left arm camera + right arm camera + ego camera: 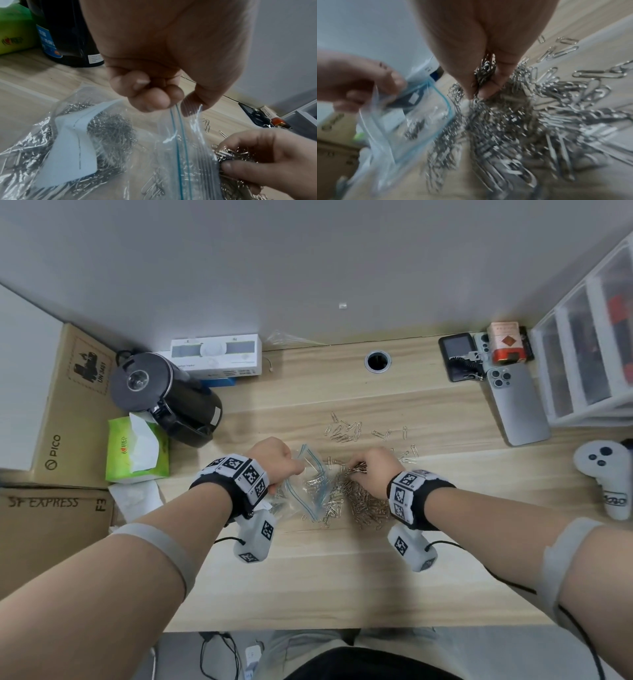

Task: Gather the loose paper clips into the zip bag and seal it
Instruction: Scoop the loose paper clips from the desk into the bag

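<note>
Pinching the blue-striped rim of the clear plastic zip bag point(178, 135), the left hand point(274, 458) lifts it open on the desk; the right hand point(375, 470) clutches silver paper clips point(485, 70) above the pile. Only the left wrist view shows white paper inside.

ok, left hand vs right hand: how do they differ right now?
Left hand pinches the rim of the zip bag, lifting its mouth open; right hand grips a bunch of paper clips. The left is raised above the desk, whereas the right sits low in the loose pile beside the bag. Shared: fingers curled on both, and each wears a marker-covered wristband.
</note>
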### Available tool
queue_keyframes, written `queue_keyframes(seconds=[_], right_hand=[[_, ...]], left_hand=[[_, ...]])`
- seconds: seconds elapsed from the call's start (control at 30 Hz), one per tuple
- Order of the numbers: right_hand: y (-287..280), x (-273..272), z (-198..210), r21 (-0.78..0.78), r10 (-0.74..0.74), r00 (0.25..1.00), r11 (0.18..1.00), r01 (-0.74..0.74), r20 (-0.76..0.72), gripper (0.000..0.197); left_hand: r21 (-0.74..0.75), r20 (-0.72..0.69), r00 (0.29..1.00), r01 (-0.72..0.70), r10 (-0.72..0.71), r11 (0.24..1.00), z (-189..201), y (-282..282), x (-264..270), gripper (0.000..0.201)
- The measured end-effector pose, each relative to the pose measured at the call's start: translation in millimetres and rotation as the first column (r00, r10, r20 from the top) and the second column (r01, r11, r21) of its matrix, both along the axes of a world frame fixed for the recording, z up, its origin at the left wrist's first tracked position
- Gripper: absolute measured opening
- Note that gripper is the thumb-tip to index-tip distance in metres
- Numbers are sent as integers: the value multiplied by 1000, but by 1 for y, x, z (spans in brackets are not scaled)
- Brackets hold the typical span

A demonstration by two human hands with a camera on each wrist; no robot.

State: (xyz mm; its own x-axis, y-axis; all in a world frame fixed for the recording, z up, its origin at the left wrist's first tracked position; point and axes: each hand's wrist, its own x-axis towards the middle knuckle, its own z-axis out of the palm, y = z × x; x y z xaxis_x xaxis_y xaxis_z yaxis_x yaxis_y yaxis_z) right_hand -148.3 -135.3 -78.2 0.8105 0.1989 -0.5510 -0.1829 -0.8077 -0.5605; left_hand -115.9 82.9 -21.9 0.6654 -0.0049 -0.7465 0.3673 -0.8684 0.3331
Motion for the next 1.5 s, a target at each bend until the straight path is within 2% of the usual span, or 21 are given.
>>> queue_keyframes(seconds=[0.07,0.17,0.33,0.47,0.57,0.63,0.67,0.73,0.8,0.87,0.9,0.97,1.03,1.2,1.33,1.5], right_hand=[[0,5,10,65,-48,998,997,51,-44,25],[14,11,22,170,-23,990,984,47,-142,28],[58,1,22,301,-26,992,952,63,-126,26],[73,-5,20,416,36,982,908,46,-187,37],[64,4,26,459,35,992,888,24,-118,25],[52,11,34,469,-60,996,879,86,-70,11],[47,16,36,448,-123,992,886,117,-15,9],[32,27,31,299,-182,968,946,126,170,10],[20,39,18,59,-50,958,998,35,282,28],[11,48,2,-123,112,960,989,-83,257,49],[9,51,-4,-160,156,956,980,-118,247,55],[10,56,-14,-178,216,938,969,-172,271,64],[18,61,-21,-192,294,912,950,-246,285,67],[34,56,-27,-286,509,841,846,-449,184,76],[30,27,-29,-231,622,758,781,-581,195,68],[34,28,-21,-220,637,688,769,-600,348,50]], left_hand=[[7,17,1000,-2,2,1000,1,-2,1,27],[6,35,999,-10,10,1000,3,-4,1,27],[-57,25,1000,1,0,998,8,-1,3,32],[-104,3,999,47,-47,993,13,11,4,38],[-149,-13,997,76,-78,986,20,22,9,40],[-202,-11,998,59,-62,978,26,29,12,45],[-218,-14,999,45,-49,975,29,33,13,44],[-225,-18,999,33,-38,974,34,38,15,36],[-212,-28,998,44,-51,976,38,44,15,35],[-196,-38,996,68,-76,978,37,51,15,45],[-187,-34,996,78,-86,979,36,55,14,50],[-177,-19,995,95,-100,980,35,63,13,47],[-164,-18,995,92,-97,982,35,68,12,36],[-197,-12,999,44,-48,979,32,78,11,37],[-145,1,999,35,-35,989,29,81,15,45],[-104,-13,1000,27,-29,994,32,76,19,42]])
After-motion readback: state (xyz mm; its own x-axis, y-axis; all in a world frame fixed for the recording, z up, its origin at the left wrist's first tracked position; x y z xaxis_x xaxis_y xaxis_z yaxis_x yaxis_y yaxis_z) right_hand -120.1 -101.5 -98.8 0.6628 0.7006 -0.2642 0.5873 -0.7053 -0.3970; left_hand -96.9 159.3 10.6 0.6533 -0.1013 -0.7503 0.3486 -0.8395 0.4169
